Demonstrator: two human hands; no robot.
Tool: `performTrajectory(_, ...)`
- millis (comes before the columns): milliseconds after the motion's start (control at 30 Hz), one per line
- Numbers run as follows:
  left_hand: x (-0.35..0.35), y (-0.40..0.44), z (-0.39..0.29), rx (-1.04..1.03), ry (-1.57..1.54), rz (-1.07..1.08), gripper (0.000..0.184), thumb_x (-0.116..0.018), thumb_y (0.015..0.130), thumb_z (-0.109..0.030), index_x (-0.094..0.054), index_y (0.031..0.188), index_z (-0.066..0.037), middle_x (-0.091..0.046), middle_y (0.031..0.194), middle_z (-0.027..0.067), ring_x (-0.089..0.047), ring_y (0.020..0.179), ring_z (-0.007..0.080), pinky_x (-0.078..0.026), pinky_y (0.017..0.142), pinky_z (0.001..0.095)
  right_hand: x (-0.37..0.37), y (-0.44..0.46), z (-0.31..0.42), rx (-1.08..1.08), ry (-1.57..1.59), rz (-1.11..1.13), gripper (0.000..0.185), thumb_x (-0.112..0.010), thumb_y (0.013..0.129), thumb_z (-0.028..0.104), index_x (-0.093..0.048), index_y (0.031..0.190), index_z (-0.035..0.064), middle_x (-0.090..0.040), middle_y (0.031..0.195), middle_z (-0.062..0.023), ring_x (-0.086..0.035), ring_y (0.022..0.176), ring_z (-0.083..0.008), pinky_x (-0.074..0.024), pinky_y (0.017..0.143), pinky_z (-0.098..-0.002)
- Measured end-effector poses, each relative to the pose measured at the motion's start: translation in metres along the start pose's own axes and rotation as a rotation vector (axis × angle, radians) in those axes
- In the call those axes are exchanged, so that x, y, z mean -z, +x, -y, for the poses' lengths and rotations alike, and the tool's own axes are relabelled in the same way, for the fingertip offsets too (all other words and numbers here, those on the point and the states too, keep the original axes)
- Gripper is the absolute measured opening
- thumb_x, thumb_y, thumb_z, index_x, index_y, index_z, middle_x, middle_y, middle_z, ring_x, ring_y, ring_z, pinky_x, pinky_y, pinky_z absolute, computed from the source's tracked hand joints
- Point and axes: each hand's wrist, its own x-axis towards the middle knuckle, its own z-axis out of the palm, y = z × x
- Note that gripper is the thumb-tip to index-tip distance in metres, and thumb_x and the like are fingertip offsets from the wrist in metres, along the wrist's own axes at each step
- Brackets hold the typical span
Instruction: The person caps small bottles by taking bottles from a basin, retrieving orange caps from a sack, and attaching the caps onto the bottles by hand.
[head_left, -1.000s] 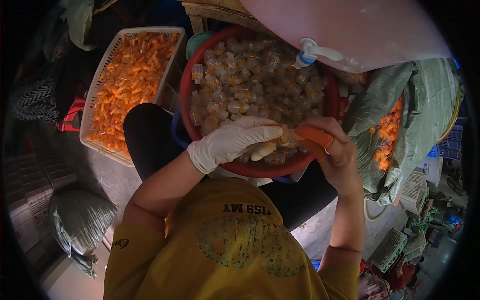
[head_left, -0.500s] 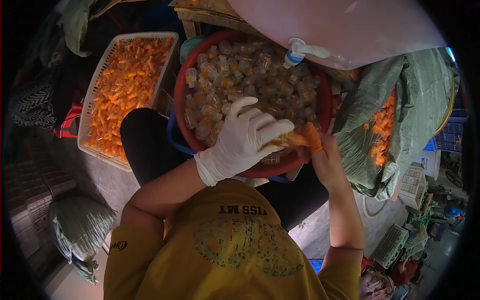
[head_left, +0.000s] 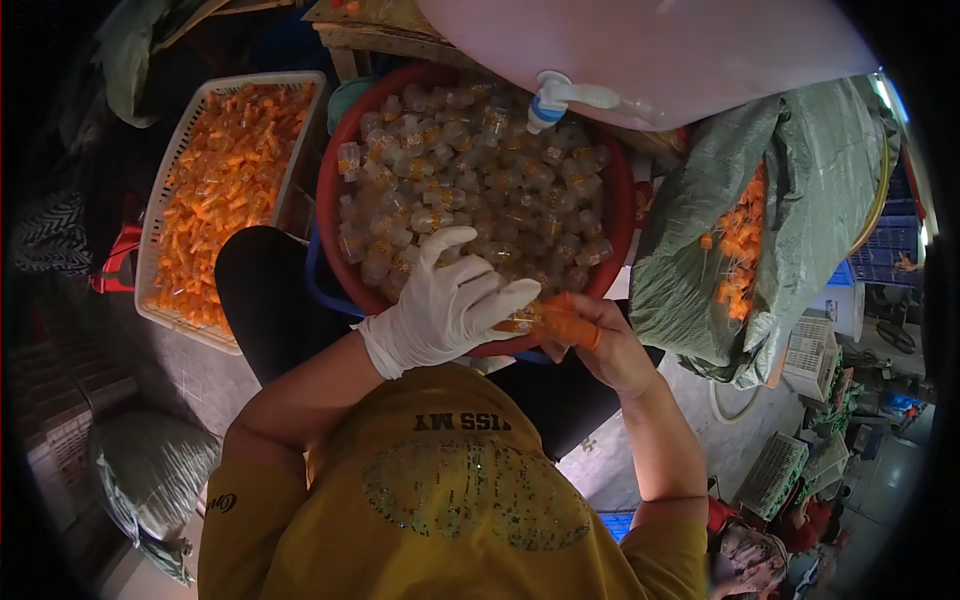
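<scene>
My left hand [head_left: 440,305], in a white glove, is closed round a small clear bottle with an orange print [head_left: 518,320], its index finger raised. My right hand [head_left: 600,345] has orange covers on its fingers and pinches at the bottle's right end. What lies between those fingertips is hidden, so I cannot tell whether a cap is there. Both hands are above the near rim of a red tub [head_left: 330,190] heaped with small clear bottles [head_left: 470,170] of the same kind.
A white basket [head_left: 145,255] of orange-capped bottles stands at the left. At the right, a green woven sack [head_left: 680,250] lies open, with orange caps [head_left: 740,250] on thin stems. A big pale container with a white-and-blue tap [head_left: 553,100] overhangs the tub.
My right hand has moved left and slightly down, its fingers closing in over the bottle's end. The whole view has shifted a little to the left.
</scene>
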Motion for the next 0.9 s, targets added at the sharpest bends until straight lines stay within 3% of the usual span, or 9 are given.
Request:
performTrajectory(100, -0.001, -0.009, 0.01, 0.07, -0.055, 0.046, 0.061, -0.082, 0.061, -0.031, -0.062, 0.117, -0.014, -0.063, 0.09, -0.0003, -0.057, 0.077, 0.015, -0.036, 0.103, 0.0441, -0.003, 0.007, 0.005, 0.004, -0.244, -0.154, 0.021, -0.058, 0.096, 0.017, -0.064, 0.111, 0.0036, -0.06, 0.088, -0.0009, -0.054, 0.077, -0.0074, -0.0438, 0.068, -0.0226)
performTrajectory(267, 0.053, -0.046, 0.078, 0.628, 0.222, -0.34, 0.051, -0.08, 0.075, -0.022, -0.061, 0.121, -0.008, -0.063, 0.111, 0.0103, -0.053, 0.109, 0.0261, -0.036, 0.101, 0.041, 0.092, -0.005, 0.026, 0.544, -0.336, -0.911, 0.023, -0.057, 0.095, 0.014, -0.063, 0.114, 0.0015, -0.066, 0.104, -0.0046, -0.061, 0.086, -0.011, -0.0479, 0.074, -0.0252)
performTrajectory(400, 0.086, -0.033, 0.1, 0.632, 0.465, -0.403, 0.059, -0.079, 0.076, -0.02, -0.055, 0.129, -0.007, -0.057, 0.123, 0.0149, -0.05, 0.116, 0.0316, -0.037, 0.1, 0.0429, 0.185, -0.036, 0.02, 0.508, -0.752, -1.401, 0.023, -0.057, 0.095, 0.015, -0.065, 0.112, 0.0006, -0.069, 0.096, -0.007, -0.064, 0.083, -0.0178, -0.0485, 0.075, -0.028)
performTrajectory(433, 0.078, -0.029, 0.099, 0.611, 0.334, -0.313, 0.053, -0.077, 0.078, -0.02, -0.057, 0.126, -0.009, -0.059, 0.119, 0.0115, -0.052, 0.115, 0.0297, -0.039, 0.099, 0.042, 0.194, -0.038, 0.022, 0.26, -1.185, -1.506, 0.028, -0.06, 0.094, 0.023, -0.064, 0.111, 0.0017, -0.069, 0.094, -0.0125, -0.064, 0.079, -0.0212, -0.0496, 0.074, -0.0331)
performTrajectory(500, 0.049, -0.009, 0.077, 0.624, 0.079, 0.089, 0.034, -0.071, 0.084, -0.028, -0.065, 0.113, -0.011, -0.06, 0.119, 0.0089, -0.055, 0.111, 0.0254, -0.031, 0.106, 0.0417, 0.193, -0.032, 0.017, 0.168, -1.175, -1.416, 0.032, -0.061, 0.094, 0.028, -0.063, 0.112, 0.0021, -0.068, 0.092, -0.0161, -0.065, 0.081, -0.0266, -0.0501, 0.074, -0.0381)
performTrajectory(567, 0.003, 0.002, 0.064, 0.475, 0.09, 0.37, 0.039, -0.065, 0.086, -0.04, -0.064, 0.113, -0.012, -0.06, 0.112, 0.0093, -0.054, 0.109, 0.0255, -0.027, 0.107, 0.0446, 0.206, -0.027, 0.003, 0.232, -1.383, -1.353, 0.033, -0.061, 0.093, 0.03, -0.062, 0.112, 0.0028, -0.066, 0.093, -0.0204, -0.064, 0.086, -0.0393, -0.0496, 0.073, -0.0473)
performTrajectory(700, -0.072, 0.035, 0.036, 0.416, 0.336, 0.635, 0.053, -0.059, 0.086, -0.055, -0.063, 0.113, -0.01, -0.06, 0.109, 0.0075, -0.054, 0.108, 0.0224, -0.027, 0.105, 0.048, 0.216, -0.025, -0.007, 0.355, -1.523, -1.342, 0.028, -0.061, 0.093, 0.025, -0.063, 0.111, 0.0042, -0.062, 0.099, -0.0209, -0.061, 0.09, -0.0446, -0.0487, 0.073, -0.0496)
performTrajectory(833, -0.098, 0.034, 0.053, 0.423, 0.322, 0.831, 0.046, -0.063, 0.085, -0.05, -0.06, 0.111, -0.012, -0.064, 0.095, 0.0068, -0.061, 0.095, 0.0245, -0.031, 0.101, 0.0479, 0.201, -0.047, 0.002, 0.493, -1.629, -1.385, 0.023, -0.065, 0.09, 0.019, -0.063, 0.106, 0.003, -0.059, 0.1, -0.0196, -0.06, 0.087, -0.0425, -0.049, 0.072, -0.0466)
performTrajectory(900, -0.083, 0.021, 0.058, 0.536, 0.123, 0.48, 0.04, -0.065, 0.085, -0.044, -0.059, 0.108, -0.012, -0.065, 0.091, 0.0076, -0.063, 0.09, 0.0265, -0.033, 0.099, 0.0456, 0.205, -0.069, 0.004, 0.33, -1.447, -1.481, 0.022, -0.07, 0.087, 0.013, -0.062, 0.104, 0.0024, -0.061, 0.095, -0.0126, -0.06, 0.078, -0.0292, -0.0481, 0.07, -0.0358)
